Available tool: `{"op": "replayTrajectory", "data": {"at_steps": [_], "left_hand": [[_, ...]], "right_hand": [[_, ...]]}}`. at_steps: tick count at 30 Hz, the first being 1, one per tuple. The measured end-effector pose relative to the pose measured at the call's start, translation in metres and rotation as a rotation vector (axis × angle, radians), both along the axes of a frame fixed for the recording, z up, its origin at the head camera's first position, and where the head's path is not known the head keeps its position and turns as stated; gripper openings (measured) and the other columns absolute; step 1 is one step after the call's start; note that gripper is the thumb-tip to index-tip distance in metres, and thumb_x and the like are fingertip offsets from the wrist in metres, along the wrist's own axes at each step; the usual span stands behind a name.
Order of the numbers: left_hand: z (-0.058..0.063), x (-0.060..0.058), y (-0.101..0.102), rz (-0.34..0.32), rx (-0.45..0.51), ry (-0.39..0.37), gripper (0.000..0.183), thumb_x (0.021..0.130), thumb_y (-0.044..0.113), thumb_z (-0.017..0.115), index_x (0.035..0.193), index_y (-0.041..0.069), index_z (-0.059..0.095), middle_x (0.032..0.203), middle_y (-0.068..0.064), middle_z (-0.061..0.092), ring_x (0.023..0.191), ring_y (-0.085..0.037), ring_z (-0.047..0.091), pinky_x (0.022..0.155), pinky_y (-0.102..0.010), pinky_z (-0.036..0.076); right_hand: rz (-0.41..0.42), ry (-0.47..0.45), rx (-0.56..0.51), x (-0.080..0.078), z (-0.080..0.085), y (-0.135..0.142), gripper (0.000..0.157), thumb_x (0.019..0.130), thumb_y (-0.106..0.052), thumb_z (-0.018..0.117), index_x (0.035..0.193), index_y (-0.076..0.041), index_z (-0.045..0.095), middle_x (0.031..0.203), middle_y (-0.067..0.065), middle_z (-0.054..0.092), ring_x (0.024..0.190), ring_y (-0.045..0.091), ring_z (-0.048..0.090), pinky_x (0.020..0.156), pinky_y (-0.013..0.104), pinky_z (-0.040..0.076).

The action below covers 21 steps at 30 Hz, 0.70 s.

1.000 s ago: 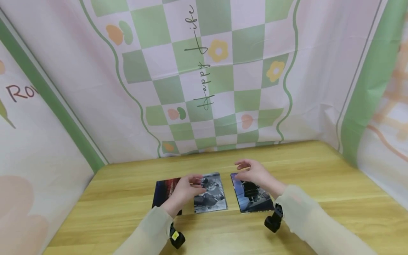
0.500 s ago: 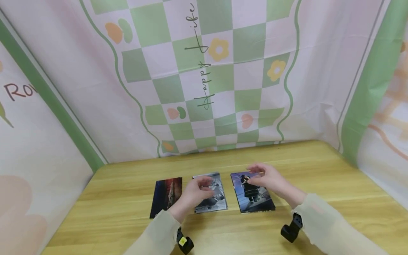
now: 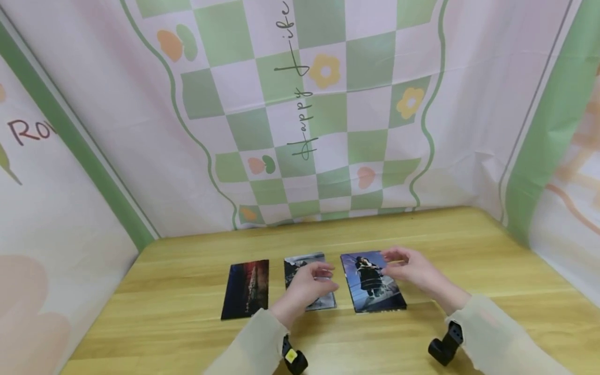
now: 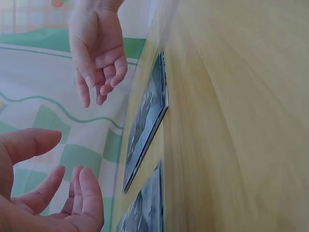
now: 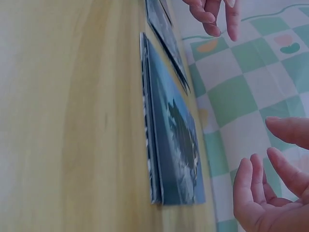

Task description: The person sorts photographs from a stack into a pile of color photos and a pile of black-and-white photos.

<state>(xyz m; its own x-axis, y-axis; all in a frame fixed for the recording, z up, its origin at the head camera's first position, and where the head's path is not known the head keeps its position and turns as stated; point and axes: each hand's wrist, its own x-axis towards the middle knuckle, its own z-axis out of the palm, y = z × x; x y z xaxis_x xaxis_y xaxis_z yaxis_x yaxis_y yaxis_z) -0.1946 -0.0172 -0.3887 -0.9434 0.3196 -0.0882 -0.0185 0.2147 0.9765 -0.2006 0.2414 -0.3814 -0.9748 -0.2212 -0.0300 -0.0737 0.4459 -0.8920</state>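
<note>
The blue pile (image 3: 367,286) lies flat on the table (image 3: 365,344), rightmost of three in a row, and the right wrist view shows its edge as more than one layer. The grey pile (image 3: 295,266) is in the middle, with a gap on either side, and the dark card (image 3: 246,289) is on the left. None of the three has shifted on the wood over the last second; only the hands have moved, both drifting to the person's right. The left hand (image 3: 308,285) has slid off the dark card, which now shows whole, and hangs over the grey pile, covering much of it. The right hand (image 3: 412,270) has come off the top of the blue pile to its right edge, leaving most of the picture in sight. Both hands are empty, thumbs apart from loosely bent fingers, and the wrist views show air between them and the piles. For the work, I take this as hands between contacts, with the piles separate and nothing being lifted or pushed. Beyond the table's far edge hangs the checked cloth (image 3: 370,112).
</note>
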Motion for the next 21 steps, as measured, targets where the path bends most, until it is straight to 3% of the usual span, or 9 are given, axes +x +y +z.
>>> {"op": "replayTrajectory", "data": {"at_steps": [8,14,21], "left_hand": [[-0.006,0.002,0.015,-0.045,0.028,-0.051,0.042,0.082,0.002,0.067,0.123,0.0,0.056,0.116,-0.014,0.059,0.095,-0.016,0.061,0.082,-0.034,0.056],[-0.012,0.002,0.027,-0.006,0.028,-0.084,0.04,0.083,0.002,0.068,0.121,0.001,0.058,0.117,-0.014,0.061,0.096,-0.018,0.062,0.082,-0.036,0.057],[-0.016,0.0,0.034,0.042,-0.028,-0.099,0.038,0.081,0.004,0.071,0.117,0.007,0.061,0.119,-0.012,0.059,0.098,-0.02,0.061,0.082,-0.035,0.056]], "right_hand": [[-0.031,-0.015,0.029,0.003,-0.007,0.011,0.054,0.084,-0.008,0.066,0.128,0.014,0.044,0.124,0.034,0.049,0.104,0.033,0.057,0.084,0.036,0.056],[-0.023,-0.074,0.015,0.001,-0.015,0.018,0.054,0.083,-0.005,0.066,0.127,0.016,0.043,0.121,0.034,0.05,0.102,0.03,0.058,0.085,0.037,0.056],[0.008,-0.092,0.012,-0.001,-0.016,0.022,0.057,0.084,-0.007,0.066,0.13,0.016,0.041,0.128,0.039,0.043,0.108,0.039,0.056,0.089,0.04,0.054]]}}
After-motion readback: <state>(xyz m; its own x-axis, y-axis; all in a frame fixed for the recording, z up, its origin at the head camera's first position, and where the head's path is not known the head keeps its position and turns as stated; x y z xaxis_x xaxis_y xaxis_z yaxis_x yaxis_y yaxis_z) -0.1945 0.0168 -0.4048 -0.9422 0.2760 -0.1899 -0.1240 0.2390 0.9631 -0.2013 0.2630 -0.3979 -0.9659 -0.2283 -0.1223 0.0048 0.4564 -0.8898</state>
